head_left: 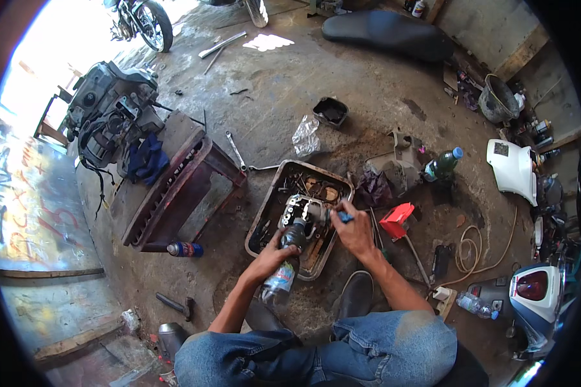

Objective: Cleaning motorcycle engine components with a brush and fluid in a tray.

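My left hand [274,255] grips a clear plastic bottle [280,279], tilted with its neck toward a metal engine part [295,211]. My right hand [354,231] is closed around the blue handle of a brush [340,216], whose head is over the same engine part. This part, likely a cylinder head, lies in a rectangular dirty tray [252,231] with dark liquid and several small metal parts. Whether liquid leaves the bottle cannot be told.
Wrenches [235,150] lie beyond the tray, near a crumpled plastic bag [306,135] and a small black container [331,112]. At left, an engine [111,111] rests by a dark red crate [184,193]; a spray can [185,249] and a hammer [175,305] are nearer. A green bottle [443,165] stands right.
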Tool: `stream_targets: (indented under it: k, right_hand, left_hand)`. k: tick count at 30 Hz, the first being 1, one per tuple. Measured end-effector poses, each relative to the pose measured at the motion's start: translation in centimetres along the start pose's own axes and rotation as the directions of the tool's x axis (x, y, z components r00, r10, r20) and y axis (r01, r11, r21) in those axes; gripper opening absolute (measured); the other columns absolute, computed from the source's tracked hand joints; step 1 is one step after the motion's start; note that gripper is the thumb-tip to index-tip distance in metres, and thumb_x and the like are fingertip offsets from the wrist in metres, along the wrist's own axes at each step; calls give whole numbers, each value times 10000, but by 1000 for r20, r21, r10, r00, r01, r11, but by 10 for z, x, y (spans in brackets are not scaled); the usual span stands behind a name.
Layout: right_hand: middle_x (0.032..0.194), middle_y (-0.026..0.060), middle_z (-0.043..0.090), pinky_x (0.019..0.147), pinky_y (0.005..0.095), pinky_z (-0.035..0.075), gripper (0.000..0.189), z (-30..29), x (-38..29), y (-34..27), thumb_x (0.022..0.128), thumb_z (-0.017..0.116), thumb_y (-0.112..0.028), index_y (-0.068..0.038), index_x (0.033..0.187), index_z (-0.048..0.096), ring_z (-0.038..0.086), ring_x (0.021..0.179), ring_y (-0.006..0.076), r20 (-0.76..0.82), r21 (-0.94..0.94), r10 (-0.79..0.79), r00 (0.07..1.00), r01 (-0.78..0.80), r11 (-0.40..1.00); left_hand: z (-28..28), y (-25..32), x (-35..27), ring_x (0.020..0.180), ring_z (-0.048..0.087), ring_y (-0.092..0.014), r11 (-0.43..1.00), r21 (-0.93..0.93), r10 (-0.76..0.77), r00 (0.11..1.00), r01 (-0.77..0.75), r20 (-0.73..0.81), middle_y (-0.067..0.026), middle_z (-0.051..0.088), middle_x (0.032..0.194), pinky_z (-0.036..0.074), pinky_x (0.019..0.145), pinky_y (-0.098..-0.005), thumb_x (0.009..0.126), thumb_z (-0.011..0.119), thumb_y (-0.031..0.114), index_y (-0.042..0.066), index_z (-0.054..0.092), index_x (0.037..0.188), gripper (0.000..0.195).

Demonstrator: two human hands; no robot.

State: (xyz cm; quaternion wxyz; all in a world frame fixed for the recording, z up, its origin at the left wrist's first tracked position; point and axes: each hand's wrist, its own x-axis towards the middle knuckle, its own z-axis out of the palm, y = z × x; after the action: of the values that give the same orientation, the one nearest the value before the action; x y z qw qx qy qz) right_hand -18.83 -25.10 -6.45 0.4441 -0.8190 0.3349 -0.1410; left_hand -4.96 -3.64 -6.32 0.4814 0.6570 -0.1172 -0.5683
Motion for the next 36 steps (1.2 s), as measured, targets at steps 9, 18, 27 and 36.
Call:
stream_targets:
  k: [9, 18, 27, 36]
  right_hand:
    - [851, 213, 712, 678, 492, 541, 207, 6, -16, -5, 992, 661, -249, -51, 1036, 618, 716, 819, 435, 64, -53, 54, 996, -51, 997]
    - [924, 198, 720, 742, 440, 553, 214, 25, 19, -37, 964, 704, -232, -18, 942, 710, 722, 859, 378, 91, 69, -310, 947, 304, 950]
    - [916, 204, 722, 760, 485, 551, 218, 16, 58, -37, 951, 654, -254, -71, 1045, 725, 700, 876, 402, 342, -72, -521, 782, 574, 816]
    - [1128, 174, 723, 950, 469, 512, 325, 3, 73, -36, 982, 656, -344, -83, 1159, 736, 657, 1104, 379, 631, -114, -326, 704, 500, 859]
  left_hand:
    - [-19, -11, -8, 1077, 654, -213, 999, -13, 36, 999, -36, -6, -164, 662, 1220, 493, 961, -335, 923, 687, 257, -7, 294, 1588, 816]
    - [-25, -14, -22, 1135, 652, -220, 996, -90, 20, 999, -23, -28, -163, 632, 1292, 469, 1036, -342, 945, 679, 250, 3, 302, 1589, 786]
    - [-28, -25, -19, 1117, 634, -199, 989, -129, 66, 997, -71, -40, -153, 634, 1272, 478, 1002, -333, 923, 698, 268, 5, 323, 1575, 798]
    - [-25, -16, -20, 1123, 640, -191, 993, -111, 49, 999, -48, 4, -127, 619, 1279, 451, 1043, -330, 950, 688, 245, 56, 341, 1579, 743]
